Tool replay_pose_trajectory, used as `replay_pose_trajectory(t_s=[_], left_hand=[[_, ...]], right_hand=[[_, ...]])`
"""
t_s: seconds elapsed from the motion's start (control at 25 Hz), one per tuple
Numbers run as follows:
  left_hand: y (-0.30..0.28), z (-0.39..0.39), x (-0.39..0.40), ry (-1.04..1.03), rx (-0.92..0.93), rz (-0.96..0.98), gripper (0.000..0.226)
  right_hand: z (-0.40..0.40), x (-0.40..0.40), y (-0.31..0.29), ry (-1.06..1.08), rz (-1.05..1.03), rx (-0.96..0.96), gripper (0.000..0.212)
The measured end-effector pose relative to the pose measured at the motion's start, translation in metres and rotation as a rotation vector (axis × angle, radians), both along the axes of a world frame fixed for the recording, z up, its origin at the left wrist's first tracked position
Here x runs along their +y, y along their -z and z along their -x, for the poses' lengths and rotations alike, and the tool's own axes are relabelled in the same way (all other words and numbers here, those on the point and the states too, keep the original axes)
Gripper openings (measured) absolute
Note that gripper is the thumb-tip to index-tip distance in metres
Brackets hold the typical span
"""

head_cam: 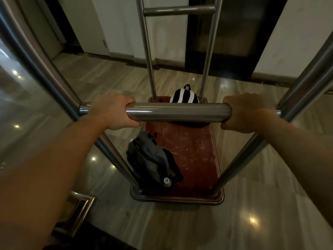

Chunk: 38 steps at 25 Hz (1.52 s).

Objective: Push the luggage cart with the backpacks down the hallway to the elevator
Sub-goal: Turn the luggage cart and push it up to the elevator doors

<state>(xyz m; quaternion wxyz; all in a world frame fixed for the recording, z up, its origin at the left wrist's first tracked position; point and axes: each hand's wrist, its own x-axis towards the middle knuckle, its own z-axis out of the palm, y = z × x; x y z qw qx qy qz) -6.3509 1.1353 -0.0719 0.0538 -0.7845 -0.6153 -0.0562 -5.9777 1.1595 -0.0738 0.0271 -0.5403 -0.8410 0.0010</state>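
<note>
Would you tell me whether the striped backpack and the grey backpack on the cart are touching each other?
Apart. The head view shows bare red platform between the striped backpack at the far end and the grey backpack at the near left.

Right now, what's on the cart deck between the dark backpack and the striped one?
In the head view, only bare red carpeted deck lies between the dark backpack and the striped backpack; the handle bar crosses above it.
</note>
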Motion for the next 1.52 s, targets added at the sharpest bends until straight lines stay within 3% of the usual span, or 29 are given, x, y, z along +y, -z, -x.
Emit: replay_pose_trajectory(t_s=[0.2,0.56,0.8,1.04,1.2,1.52], left_hand=[[0.002,0.076,0.045,0.091,0.009,0.013,0.047],[-0.005,0.204,0.126,0.289,-0.051,0.135,0.042],[0.002,0.266,0.188,0.468,-0.054,0.063,0.051],[0.000,0.303,0.262,0.530,-0.035,0.054,0.054],[0.002,0.317,0.320,0.554,-0.036,0.025,0.043],[-0.003,0.320,0.472,0.546,-0.012,0.042,0.041]], right_hand=[[0.072,0.017,0.002,0.077,-0.114,-0.018,0.041],[0.205,0.040,-0.002,0.205,-0.134,0.020,0.042],[0.267,0.070,-0.001,0.268,-0.140,0.029,0.041],[0.308,0.126,-0.004,0.307,-0.123,-0.017,0.042],[0.323,0.174,-0.002,0.327,-0.134,-0.006,0.041],[0.332,0.309,0.002,0.388,-0.134,0.025,0.045]])
